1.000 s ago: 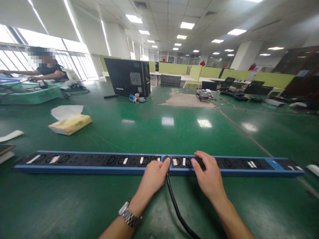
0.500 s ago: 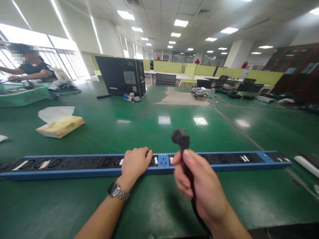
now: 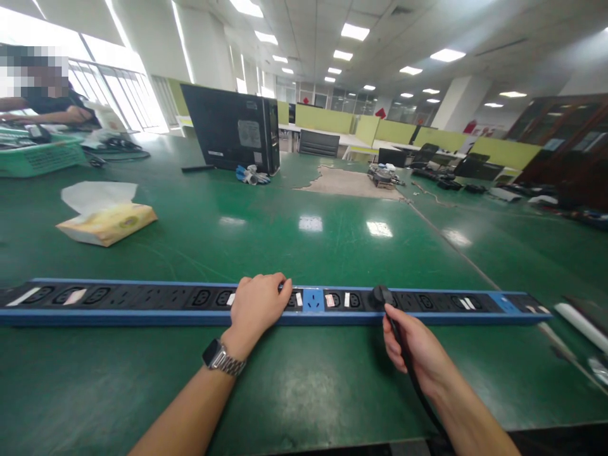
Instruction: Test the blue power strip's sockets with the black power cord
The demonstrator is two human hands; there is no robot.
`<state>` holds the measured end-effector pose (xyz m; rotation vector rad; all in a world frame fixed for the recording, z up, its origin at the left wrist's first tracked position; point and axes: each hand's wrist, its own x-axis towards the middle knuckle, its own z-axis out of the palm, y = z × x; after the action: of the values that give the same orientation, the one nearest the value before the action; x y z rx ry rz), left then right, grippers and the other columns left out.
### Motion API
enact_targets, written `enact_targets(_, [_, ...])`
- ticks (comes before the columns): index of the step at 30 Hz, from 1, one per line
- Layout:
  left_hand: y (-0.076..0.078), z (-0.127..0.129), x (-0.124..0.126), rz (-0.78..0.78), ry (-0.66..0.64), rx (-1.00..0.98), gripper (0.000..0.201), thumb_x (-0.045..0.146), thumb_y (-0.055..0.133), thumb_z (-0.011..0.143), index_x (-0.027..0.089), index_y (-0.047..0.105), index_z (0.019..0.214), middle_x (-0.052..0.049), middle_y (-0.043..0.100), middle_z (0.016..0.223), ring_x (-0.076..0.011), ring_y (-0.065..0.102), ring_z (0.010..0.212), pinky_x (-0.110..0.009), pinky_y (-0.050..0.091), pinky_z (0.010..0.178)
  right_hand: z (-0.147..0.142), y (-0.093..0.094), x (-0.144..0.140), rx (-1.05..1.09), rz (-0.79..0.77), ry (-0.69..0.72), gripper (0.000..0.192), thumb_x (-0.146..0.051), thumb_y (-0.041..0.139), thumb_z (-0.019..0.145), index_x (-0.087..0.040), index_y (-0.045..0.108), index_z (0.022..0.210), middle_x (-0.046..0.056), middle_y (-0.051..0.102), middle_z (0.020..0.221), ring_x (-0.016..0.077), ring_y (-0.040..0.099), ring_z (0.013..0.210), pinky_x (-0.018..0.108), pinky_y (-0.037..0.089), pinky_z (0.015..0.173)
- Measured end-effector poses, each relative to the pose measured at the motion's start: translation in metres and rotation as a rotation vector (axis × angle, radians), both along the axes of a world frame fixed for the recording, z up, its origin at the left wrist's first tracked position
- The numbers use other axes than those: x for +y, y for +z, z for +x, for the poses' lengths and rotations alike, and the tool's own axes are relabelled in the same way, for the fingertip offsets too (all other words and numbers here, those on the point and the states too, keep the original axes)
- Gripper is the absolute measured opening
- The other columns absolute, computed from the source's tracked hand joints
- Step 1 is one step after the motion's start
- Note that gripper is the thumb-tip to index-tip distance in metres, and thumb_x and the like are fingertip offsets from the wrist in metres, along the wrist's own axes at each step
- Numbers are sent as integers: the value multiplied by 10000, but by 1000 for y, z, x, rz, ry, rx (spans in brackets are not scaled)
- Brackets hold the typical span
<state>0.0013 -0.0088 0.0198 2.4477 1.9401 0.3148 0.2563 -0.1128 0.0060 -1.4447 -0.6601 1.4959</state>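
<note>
A long blue and black power strip point(image 3: 142, 297) lies across the green table point(image 3: 304, 240) in front of me. My left hand point(image 3: 256, 304) rests flat on top of the strip near its middle, just left of a blue socket point(image 3: 312, 299). My right hand point(image 3: 418, 347) grips a black cable point(image 3: 408, 364) whose round black plug point(image 3: 381, 296) sits on the strip to the right of the blue socket. A metal watch point(image 3: 223, 358) is on my left wrist.
A yellow tissue pack point(image 3: 107, 223) lies at the left. A black computer case point(image 3: 232, 130) stands further back, with blue-white items point(image 3: 253, 175) beside it. Another person point(image 3: 42, 104) works at the far left by a green basket point(image 3: 40, 157). White objects point(image 3: 579, 320) lie at the right edge.
The plug came out of the middle socket, leaving a blue socket bare. My right hand lifted it, then brought it down onto the strip further right. My left hand stayed on the strip.
</note>
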Motion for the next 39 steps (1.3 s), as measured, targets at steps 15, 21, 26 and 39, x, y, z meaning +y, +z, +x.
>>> enact_targets(15, [0,0,0,-8,-14,2,461,434,302,929,212,691,818,-95,738,837,-257,671,822,-360,381,733,0,15,4,226,-149,33,333,-484,486,867,-200,458,695,-77,385,411,51,263,260,174,118,301])
enact_targets(21, [-1,0,0,2,-20,-21,466,437,305,928,206,696,822,-103,736,846,-264,668,829,-374,385,752,-9,16,1,325,-165,-29,343,-487,469,884,-203,453,692,-89,328,397,43,236,250,168,109,298])
enact_targets(26, [0,0,0,-9,-18,-29,470,434,304,925,201,699,825,-109,735,855,-262,664,841,-376,391,767,-6,16,1,255,-161,-63,296,-464,498,858,-197,492,732,-80,381,444,43,270,270,168,145,295])
enact_targets(39, [-2,-1,0,0,-27,-1,499,454,286,929,211,713,841,-101,735,844,-255,667,841,-360,396,766,-4,7,1,-52,-136,29,351,-530,517,843,-190,523,753,-76,398,449,68,336,299,189,171,303])
